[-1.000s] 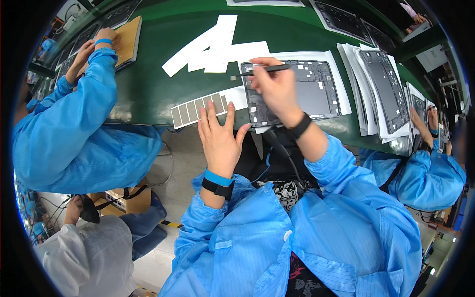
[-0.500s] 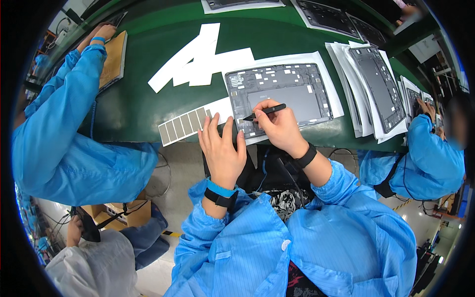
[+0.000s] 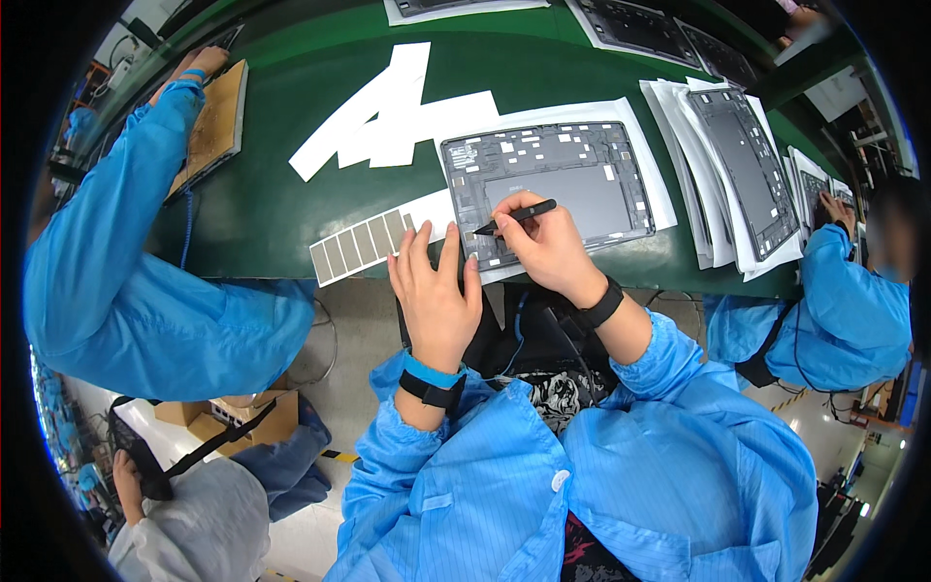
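A dark grey tablet housing (image 3: 582, 201), dotted with small white pieces, lies on white paper near the table's front edge. My right hand (image 3: 553, 250) is closed around slim black tweezers (image 3: 529, 212), whose pointed tip is at the housing's lower left corner. My left hand (image 3: 438, 312) has its fingers spread, the fingertips by the housing's left edge and over the end of a white label sheet (image 3: 436, 208). Grey-brown rectangular stickers (image 3: 351, 249) run in a row along that sheet, left of my fingers. Anything small at the tweezers' tip is too tiny to make out.
White paper strips (image 3: 398, 109) overlap on the green table (image 3: 257, 218) behind the sheet. A stack of housings with paper between (image 3: 739, 170) stands to the right; more housings (image 3: 635, 31) lie at the back. Co-workers in blue sit at left (image 3: 116, 262) and right (image 3: 849, 301).
My right hand and the tweezers have shifted very slightly left. My left hand stays put. At the left, a co-worker's arm has moved, and a person in white below has shifted.
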### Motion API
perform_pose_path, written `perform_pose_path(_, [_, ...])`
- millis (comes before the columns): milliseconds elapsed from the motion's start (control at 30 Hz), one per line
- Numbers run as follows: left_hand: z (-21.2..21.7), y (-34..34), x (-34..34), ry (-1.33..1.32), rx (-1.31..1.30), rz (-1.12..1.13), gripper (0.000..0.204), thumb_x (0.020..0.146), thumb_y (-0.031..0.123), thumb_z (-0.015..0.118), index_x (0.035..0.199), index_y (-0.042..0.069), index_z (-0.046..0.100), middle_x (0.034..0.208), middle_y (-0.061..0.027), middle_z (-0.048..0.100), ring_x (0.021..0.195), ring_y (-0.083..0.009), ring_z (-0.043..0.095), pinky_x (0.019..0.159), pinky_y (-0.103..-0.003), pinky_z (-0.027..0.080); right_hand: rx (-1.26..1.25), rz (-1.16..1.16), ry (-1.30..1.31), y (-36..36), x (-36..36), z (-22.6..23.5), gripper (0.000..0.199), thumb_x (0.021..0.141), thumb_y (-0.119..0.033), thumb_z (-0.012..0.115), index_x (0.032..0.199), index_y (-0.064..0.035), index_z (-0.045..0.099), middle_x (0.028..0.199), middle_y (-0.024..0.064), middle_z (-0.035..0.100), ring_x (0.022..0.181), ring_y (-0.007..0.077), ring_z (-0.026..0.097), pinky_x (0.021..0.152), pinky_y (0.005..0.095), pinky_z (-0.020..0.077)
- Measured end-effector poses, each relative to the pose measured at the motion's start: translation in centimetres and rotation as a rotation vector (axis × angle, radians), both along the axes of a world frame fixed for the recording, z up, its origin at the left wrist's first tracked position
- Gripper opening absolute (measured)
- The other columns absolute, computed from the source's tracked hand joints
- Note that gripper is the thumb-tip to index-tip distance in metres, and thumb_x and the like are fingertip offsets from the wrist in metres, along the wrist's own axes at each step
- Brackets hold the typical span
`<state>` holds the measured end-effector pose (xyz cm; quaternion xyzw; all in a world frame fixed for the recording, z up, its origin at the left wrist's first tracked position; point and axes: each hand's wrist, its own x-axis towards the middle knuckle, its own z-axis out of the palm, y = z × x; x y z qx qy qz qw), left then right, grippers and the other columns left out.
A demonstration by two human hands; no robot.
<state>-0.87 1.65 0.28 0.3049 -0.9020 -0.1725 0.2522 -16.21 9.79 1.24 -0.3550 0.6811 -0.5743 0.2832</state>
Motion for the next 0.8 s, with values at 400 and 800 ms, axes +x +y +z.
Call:
perform_pose_path(400, [1.4, 1.3, -1.3, -0.313, -0.254, -0.062, 0.068, 0.083, 0.052, 0.067, 0.127, 0.000, 0.061, 0.144, -0.0197, 0.046, 0.136, -0.0380, 0.038, 0.104, -0.057, 0.036, 0.026, -0.182, 0.047, -0.5, 0.9, 1.8, 0.015, 0.094, -0.013, 0.060, 0.092, 0.0016, 0.063, 0.071, 0.0050, 0.064, 0.063, 0.0079, 0.058, 0.056, 0.0256, 0.0460])
perform_pose_path(800, [-0.7, 0.1, 1.0, -0.131, -0.022, -0.032, 0.063, 0.089, 0.048, 0.063, 0.136, 0.008, 0.053, 0.149, -0.0224, 0.038, 0.141, -0.0389, 0.032, 0.113, -0.057, 0.023, 0.001, 0.080, 0.211, -7.7, 1.8, 1.6, 0.017, 0.092, -0.014, 0.061, 0.094, 0.0023, 0.064, 0.067, 0.0079, 0.063, 0.061, 0.0118, 0.060, 0.055, 0.0288, 0.0462])
